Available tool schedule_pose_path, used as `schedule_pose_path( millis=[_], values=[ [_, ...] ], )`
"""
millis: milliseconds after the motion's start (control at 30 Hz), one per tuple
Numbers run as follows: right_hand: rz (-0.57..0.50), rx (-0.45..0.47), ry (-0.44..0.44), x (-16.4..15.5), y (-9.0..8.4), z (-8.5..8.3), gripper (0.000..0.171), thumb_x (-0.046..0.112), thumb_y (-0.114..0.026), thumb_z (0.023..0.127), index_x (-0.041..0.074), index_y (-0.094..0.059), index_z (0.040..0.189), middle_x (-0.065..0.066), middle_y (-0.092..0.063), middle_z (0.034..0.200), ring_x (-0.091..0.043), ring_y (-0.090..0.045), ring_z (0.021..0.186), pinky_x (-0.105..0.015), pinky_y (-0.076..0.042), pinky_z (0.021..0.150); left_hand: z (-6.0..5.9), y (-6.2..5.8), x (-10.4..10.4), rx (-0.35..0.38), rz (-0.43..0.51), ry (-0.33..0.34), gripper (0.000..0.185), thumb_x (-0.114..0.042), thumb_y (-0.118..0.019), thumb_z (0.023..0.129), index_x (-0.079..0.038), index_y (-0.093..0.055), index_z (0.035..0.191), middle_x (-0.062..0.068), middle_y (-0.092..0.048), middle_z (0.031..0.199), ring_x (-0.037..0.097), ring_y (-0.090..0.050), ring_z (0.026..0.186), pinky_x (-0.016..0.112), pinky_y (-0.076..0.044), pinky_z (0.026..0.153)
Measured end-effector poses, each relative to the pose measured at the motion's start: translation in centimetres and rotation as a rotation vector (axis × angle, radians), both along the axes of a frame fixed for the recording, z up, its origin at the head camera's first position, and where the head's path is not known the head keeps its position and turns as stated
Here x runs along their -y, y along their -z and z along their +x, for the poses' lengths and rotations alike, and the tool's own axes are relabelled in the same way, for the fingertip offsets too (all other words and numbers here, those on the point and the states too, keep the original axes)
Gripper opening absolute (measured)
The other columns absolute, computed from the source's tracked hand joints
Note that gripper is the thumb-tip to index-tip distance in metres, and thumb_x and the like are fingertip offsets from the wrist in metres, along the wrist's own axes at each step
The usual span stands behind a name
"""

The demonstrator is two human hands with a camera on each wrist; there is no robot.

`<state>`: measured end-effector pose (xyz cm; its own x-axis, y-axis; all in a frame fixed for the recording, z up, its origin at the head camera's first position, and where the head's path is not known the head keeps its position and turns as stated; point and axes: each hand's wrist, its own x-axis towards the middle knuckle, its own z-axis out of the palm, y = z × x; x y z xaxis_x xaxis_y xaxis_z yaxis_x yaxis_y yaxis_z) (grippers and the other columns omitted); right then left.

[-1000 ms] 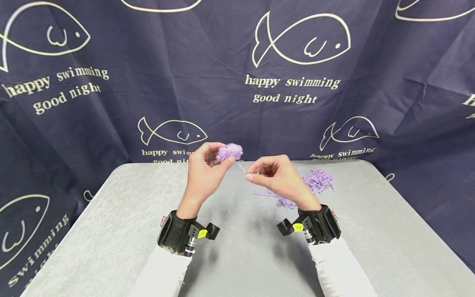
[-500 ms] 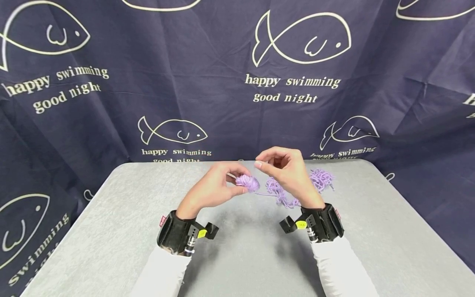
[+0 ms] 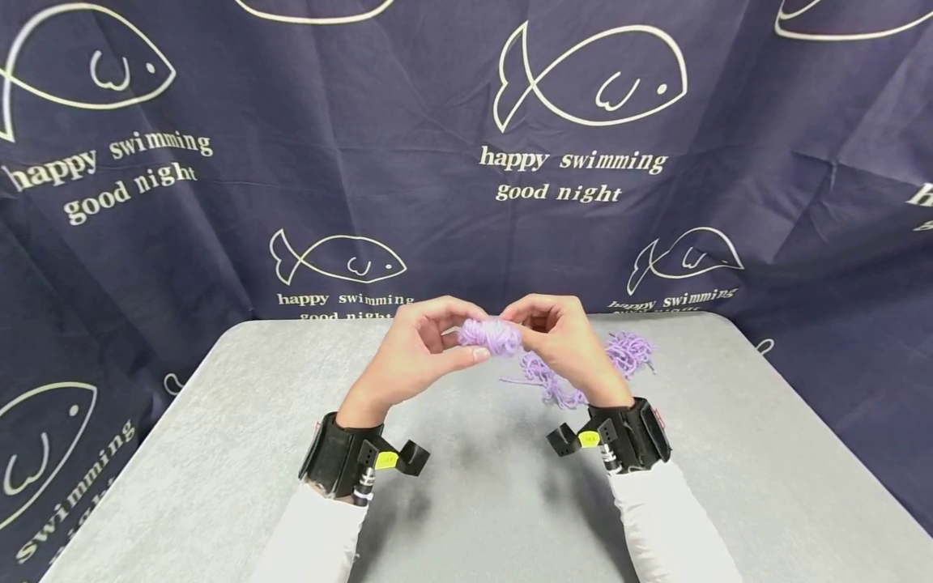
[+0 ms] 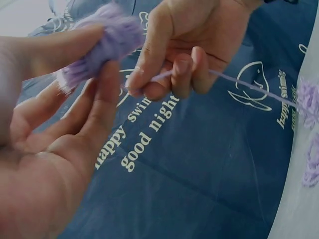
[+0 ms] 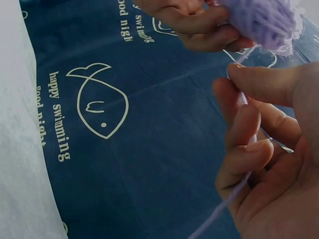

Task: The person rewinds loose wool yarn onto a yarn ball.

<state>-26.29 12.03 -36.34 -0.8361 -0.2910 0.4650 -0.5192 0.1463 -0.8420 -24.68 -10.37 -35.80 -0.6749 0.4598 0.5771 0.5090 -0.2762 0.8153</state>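
Observation:
A small wound ball of light purple yarn (image 3: 490, 335) is raised above the table, pinched between the thumb and fingers of my left hand (image 3: 419, 348). Just to its right, my right hand (image 3: 560, 344) pinches the yarn strand (image 5: 219, 210) between thumb and forefinger. In the right wrist view the strand runs from the ball through the curled fingers and out below them. The left wrist view shows it stretching on to a loose heap of purple yarn (image 4: 311, 107).
That loose yarn heap (image 3: 630, 352) lies on the grey table (image 3: 466, 502) behind and beside my right hand, partly hidden by it. A dark blue curtain (image 3: 437, 146) printed with white fish hangs at the table's far edge. Both wrists wear black camera straps.
The left hand with the yarn ball dips and moves right, then rises again, the ball turning in its grip. My right hand shifts a little up and right and is now close to the ball.

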Motion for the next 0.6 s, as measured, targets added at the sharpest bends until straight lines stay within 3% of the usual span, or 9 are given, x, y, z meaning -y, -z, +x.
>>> schedule_pose_path(
  millis=[100, 233, 367, 467, 600],
  values=[
    [0.05, -0.007, -0.026, 0.1, 0.12, -0.03, 0.008, -0.002, -0.076, 0.087, 0.002, -0.075, 0.093, -0.004, -0.065, 0.073, -0.012, -0.05, 0.057, -0.022, -0.041, 0.05, -0.05, -0.08, 0.01, 0.018, 0.104, -0.066, 0.033, 0.019, -0.07, 0.08, 0.014, -0.063, 0.111, 0.012, -0.067, 0.107, 0.018, -0.066, 0.094, 0.03, -0.06, 0.082],
    [0.09, -0.016, -0.076, 0.4, 0.14, 0.07, 0.005, 0.005, -0.078, 0.088, 0.005, -0.076, 0.092, -0.006, -0.064, 0.071, -0.012, -0.048, 0.056, -0.023, -0.039, 0.049, -0.11, -0.23, 0.06, 0.05, 0.214, -0.183, 0.031, 0.017, -0.07, 0.08, 0.003, -0.067, 0.107, 0.01, -0.068, 0.108, 0.017, -0.067, 0.094, 0.026, -0.059, 0.08],
    [0.11, -0.002, -0.103, 0.59, 0.04, 0.33, 0.005, 0.007, -0.078, 0.088, 0.004, -0.076, 0.093, -0.007, -0.063, 0.07, -0.013, -0.048, 0.056, -0.023, -0.039, 0.05, -0.18, -0.32, -0.07, 0.079, 0.267, -0.305, 0.029, 0.016, -0.071, 0.08, 0.001, -0.065, 0.105, 0.007, -0.07, 0.104, 0.017, -0.067, 0.091, 0.026, -0.059, 0.08],
    [0.114, -0.001, -0.104, 0.65, -0.05, 0.51, 0.006, 0.008, -0.078, 0.088, 0.004, -0.076, 0.092, -0.006, -0.062, 0.069, -0.013, -0.048, 0.057, -0.023, -0.038, 0.05, -0.43, -0.16, -0.13, 0.049, 0.223, -0.424, 0.03, 0.014, -0.074, 0.08, 0.006, -0.062, 0.106, 0.008, -0.069, 0.103, 0.016, -0.065, 0.091, 0.026, -0.059, 0.078],
    [0.08, -0.032, -0.106, 0.62, -0.25, 0.71, 0.004, 0.005, -0.078, 0.087, 0.005, -0.076, 0.091, -0.007, -0.062, 0.069, -0.013, -0.048, 0.056, -0.023, -0.037, 0.048, -0.82, 0.24, -0.1, -0.038, 0.067, -0.58, 0.035, 0.009, -0.077, 0.081, 0.005, -0.061, 0.112, 0.01, -0.067, 0.105, 0.018, -0.064, 0.092, 0.025, -0.059, 0.074]
  ],
)
